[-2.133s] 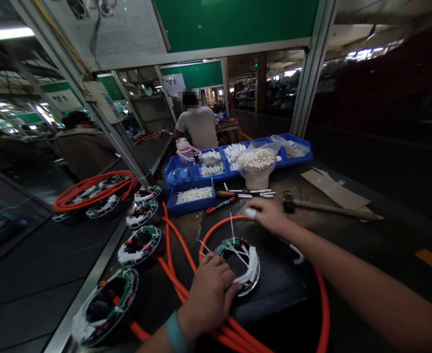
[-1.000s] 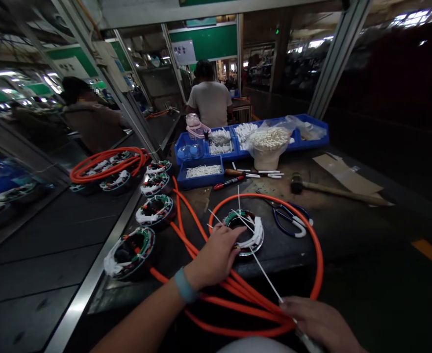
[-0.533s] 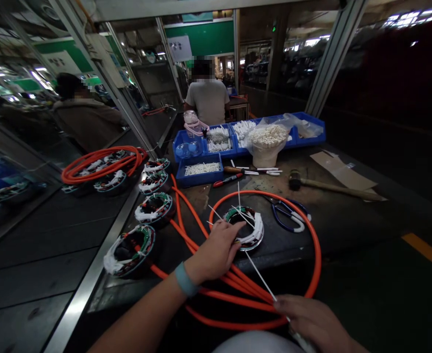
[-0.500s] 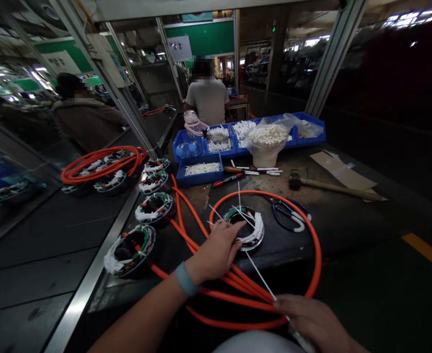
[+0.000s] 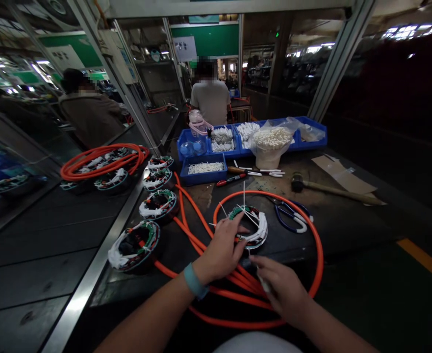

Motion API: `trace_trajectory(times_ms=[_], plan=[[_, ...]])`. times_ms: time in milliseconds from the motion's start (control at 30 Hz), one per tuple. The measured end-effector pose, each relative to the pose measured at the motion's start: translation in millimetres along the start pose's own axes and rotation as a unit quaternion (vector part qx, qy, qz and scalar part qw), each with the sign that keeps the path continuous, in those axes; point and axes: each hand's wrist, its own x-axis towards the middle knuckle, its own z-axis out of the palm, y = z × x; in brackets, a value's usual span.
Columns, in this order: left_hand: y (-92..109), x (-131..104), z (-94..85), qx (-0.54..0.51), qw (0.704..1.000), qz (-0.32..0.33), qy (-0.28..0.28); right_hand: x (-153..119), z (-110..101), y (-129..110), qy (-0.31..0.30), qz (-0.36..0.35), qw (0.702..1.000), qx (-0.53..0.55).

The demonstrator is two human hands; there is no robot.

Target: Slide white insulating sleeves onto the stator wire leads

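A motor stator ring [image 5: 262, 230] with green and white windings lies near the table's front edge. Thin white cable ties [image 5: 244, 193] stick up and across its opening. My left hand [image 5: 223, 245], with a teal band at the wrist, grips the ring's left side, thumb at the front and fingers over the rim. Just in front of the ring, my right hand [image 5: 280, 284] is closed around a pale hand tool [image 5: 264, 285], mostly hidden by the palm. Its fingertips are close to a short white tie end below the rim. An orange cable [image 5: 317, 245] loops around the ring.
Several more stators [image 5: 159, 203] line the left side, by a metal strip [image 5: 76, 299]. Blue bins [image 5: 204, 179] of white ties and a bagged tub [image 5: 269, 157] stand behind. Blue-handled pliers [image 5: 289, 220], a mallet [image 5: 333, 189] and cardboard [image 5: 341, 171] lie right. Two people sit beyond.
My right hand has moved up and left, close to the stator ring. The long white tie stretched between them now shows only as a short end. My left hand stays on the ring.
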Motion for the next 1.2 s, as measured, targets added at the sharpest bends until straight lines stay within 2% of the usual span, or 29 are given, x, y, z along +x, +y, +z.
trace_trajectory(times_ms=[67,100,200,267,333,400,467,567,633,733,867,1000,1133,1200], plan=[[-2,-3,4.3,-0.034,0.999,-0.009,0.034,10,-2,-3,0.016,0.01,1.0,0.02],[-2,-5,5.5,-0.035,0.999,-0.008,0.04,14,-6,-7,0.023,-0.009,0.999,0.02],[-1,-5,5.1,0.012,1.0,0.003,0.016,21,-20,-22,0.013,-0.098,0.995,-0.001],[0,-3,3.4,0.048,0.999,0.006,-0.009,20,-21,-24,0.005,-0.1,0.995,-0.008],[1,-2,2.9,0.054,0.998,0.003,-0.019,15,-12,-18,0.01,-0.075,0.997,-0.01],[1,-2,4.5,0.018,1.0,-0.009,0.009,12,2,-5,0.017,-0.018,1.0,0.009],[-1,-3,7.5,-0.031,0.998,-0.012,0.052,12,14,6,0.022,0.09,0.992,0.084],[-6,-6,11.7,-0.044,0.994,0.044,0.092,16,21,12,0.047,0.262,0.931,0.25],[-10,-7,13.3,-0.011,0.99,0.096,0.104,17,19,11,0.048,0.31,0.891,0.328],[-13,-7,13.8,0.043,0.983,0.14,0.115,12,16,7,0.026,0.326,0.87,0.369],[-13,-7,13.7,0.067,0.978,0.152,0.124,7,16,7,0.01,0.34,0.874,0.347],[-12,-6,13.9,0.065,0.977,0.154,0.129,17,21,7,0.014,0.364,0.882,0.299],[-13,-6,13.0,0.052,0.98,0.155,0.111,33,25,6,0.047,0.41,0.891,0.189],[-12,-7,12.6,0.051,0.982,0.147,0.107,39,23,7,0.033,0.397,0.909,0.123]])
